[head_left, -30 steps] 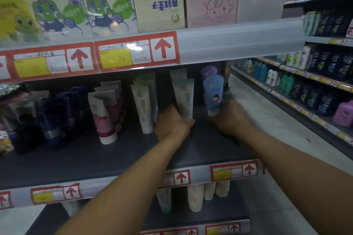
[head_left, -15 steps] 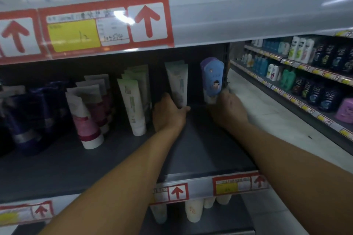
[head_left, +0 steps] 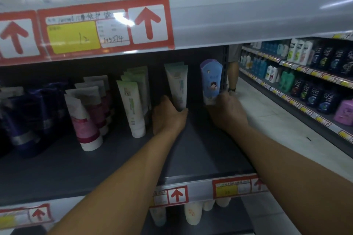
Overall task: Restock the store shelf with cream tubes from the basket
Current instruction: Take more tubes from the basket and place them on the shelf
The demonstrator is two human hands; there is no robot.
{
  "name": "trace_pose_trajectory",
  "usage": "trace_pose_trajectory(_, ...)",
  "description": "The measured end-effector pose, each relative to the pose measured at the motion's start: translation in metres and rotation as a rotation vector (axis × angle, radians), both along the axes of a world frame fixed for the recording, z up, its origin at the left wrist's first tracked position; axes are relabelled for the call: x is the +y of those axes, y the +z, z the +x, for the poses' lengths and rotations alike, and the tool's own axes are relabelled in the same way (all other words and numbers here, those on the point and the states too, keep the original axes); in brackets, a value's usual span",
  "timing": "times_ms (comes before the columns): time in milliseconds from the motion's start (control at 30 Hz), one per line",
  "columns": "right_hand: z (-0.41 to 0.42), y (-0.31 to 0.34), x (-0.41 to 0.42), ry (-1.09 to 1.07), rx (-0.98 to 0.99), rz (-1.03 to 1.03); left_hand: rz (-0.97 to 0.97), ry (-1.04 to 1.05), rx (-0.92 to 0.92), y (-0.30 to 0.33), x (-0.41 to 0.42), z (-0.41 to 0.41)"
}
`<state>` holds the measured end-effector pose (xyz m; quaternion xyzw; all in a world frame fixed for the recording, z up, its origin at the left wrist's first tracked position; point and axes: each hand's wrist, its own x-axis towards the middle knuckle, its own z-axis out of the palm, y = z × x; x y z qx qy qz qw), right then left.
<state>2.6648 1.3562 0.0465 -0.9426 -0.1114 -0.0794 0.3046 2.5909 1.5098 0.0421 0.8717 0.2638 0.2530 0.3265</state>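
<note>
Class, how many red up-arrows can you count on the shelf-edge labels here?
6: two on the upper edge; three on the middle edge, the rightmost half hidden by an arm; one top right, cut off.

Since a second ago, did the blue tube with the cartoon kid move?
Yes. The blue tube went deeper into the shelf: it stood ahead of the purple tube behind it, and now nearly covers it. The right hand grips its base.
</note>
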Motion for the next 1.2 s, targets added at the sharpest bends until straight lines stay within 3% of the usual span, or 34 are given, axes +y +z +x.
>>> trace_pose_trajectory(633,-0.025,0.011,-0.015,0.003,0.03,0.02,0.116,-0.022,0.109,0.005,-0.008,-0.025)
trace_pose_trajectory(767,-0.047,0.006,-0.021,0.098,0.041,0.001,0.195,-0.079,0.117,0.01,-0.012,-0.054)
trace_pose_trajectory(1000,-0.12,0.024,-0.031,0.142,-0.097,-0.071,0.366,-0.235,0.064,0.027,-0.028,-0.117)
trace_pose_trajectory(1200,-0.178,0.032,-0.025,0.219,-0.273,-0.063,0.392,-0.261,-0.042,0.033,-0.024,-0.179)
